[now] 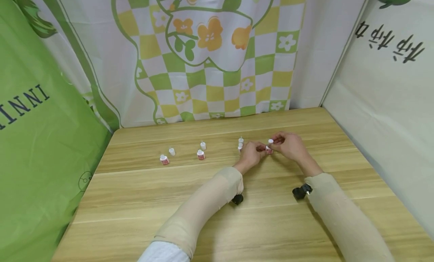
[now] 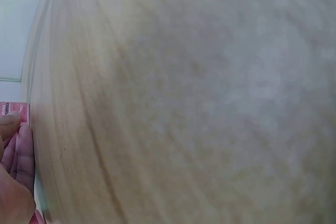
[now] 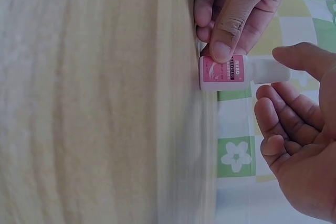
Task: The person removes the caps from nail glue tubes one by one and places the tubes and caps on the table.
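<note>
A small white glue bottle (image 3: 226, 73) with a pink label stands on the table, its white cap (image 3: 271, 71) on top. My left hand (image 1: 251, 153) holds the bottle's body between thumb and fingers. The right hand (image 1: 292, 146) has its thumb on one side of the cap and its fingers on the other, pinching it. Just beyond the left hand stands another bottle (image 1: 240, 147), partly hidden by that hand. The left wrist view catches only part of the left hand (image 2: 16, 166) and the pink label (image 2: 18, 109) at its edge.
Two more pink-labelled bottles, one at the left (image 1: 164, 160) and a second bottle (image 1: 201, 154) nearer the middle, stand on the wooden table (image 1: 135, 201). Behind them are white pieces with thin tips: a left piece (image 1: 172, 152), a middle piece (image 1: 203, 145) and a right piece (image 1: 241, 140).
</note>
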### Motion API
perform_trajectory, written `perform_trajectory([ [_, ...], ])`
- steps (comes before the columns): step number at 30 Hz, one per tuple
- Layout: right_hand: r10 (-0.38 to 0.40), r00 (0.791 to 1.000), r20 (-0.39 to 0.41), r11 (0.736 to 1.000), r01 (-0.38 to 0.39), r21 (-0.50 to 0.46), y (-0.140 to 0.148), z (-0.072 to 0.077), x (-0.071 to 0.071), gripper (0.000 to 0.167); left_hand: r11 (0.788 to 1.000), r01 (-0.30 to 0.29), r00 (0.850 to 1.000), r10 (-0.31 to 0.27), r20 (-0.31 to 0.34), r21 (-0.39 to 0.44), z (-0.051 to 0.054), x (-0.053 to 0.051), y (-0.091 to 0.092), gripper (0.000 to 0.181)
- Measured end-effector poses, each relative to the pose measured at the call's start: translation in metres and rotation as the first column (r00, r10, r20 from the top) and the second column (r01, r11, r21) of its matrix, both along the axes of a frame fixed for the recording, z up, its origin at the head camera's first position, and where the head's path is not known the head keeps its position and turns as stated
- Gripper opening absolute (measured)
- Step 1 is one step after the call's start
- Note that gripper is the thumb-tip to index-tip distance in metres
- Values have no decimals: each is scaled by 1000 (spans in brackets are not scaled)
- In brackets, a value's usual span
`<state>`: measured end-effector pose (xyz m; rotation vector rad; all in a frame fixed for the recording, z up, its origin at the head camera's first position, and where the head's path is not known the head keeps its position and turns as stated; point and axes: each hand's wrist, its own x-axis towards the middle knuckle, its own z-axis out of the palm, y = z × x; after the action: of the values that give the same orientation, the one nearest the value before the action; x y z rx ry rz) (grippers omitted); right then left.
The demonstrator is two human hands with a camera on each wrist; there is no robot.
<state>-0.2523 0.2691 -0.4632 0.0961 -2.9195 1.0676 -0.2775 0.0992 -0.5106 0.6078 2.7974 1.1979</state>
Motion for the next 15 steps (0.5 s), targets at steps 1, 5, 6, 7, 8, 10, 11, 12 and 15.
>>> perform_trajectory([
  [1, -4, 1000, 0, 1000, 4, 1, 0, 0, 0, 32, 1000, 1, 1000, -1, -1, -2, 0, 0, 0, 17],
  [5, -10, 1000, -7, 1000, 10, -4, 0, -1, -1, 29, 1000, 1, 1000, -1, -6, 3, -1, -1, 0, 16],
  [6, -5, 1000, -11, 1000, 5, -5, 0, -2, -1, 28, 1000, 1, 1000, -1, -6, 7, -1, -1, 0, 16],
  [7, -2, 1000, -14, 1000, 2, -5, -1, -2, -2, 28, 1000, 3, 1000, -3, -4, 9, -1, -1, 0, 16],
  [8, 0, 1000, -15, 1000, 0, -6, -1, -2, -2, 28, 1000, 4, 1000, -4, -4, 12, -1, -1, 0, 16],
  [10, 3, 1000, -16, 1000, -3, -2, -1, -1, -2, 29, 1000, 5, 1000, -5, -1, 17, -1, -1, 0, 16],
  [11, 3, 1000, -16, 1000, -3, -1, -1, -1, -2, 29, 1000, 6, 1000, -6, -1, 16, -1, -1, 0, 16],
  [12, 0, 1000, -15, 1000, 0, 0, -1, -1, -2, 30, 1000, 8, 1000, -8, -1, 15, -1, -1, 0, 16],
  [15, -6, 1000, -11, 1000, 6, -1, -1, -1, -2, 31, 1000, 9, 1000, -9, -4, 12, 0, -1, 0, 16],
])
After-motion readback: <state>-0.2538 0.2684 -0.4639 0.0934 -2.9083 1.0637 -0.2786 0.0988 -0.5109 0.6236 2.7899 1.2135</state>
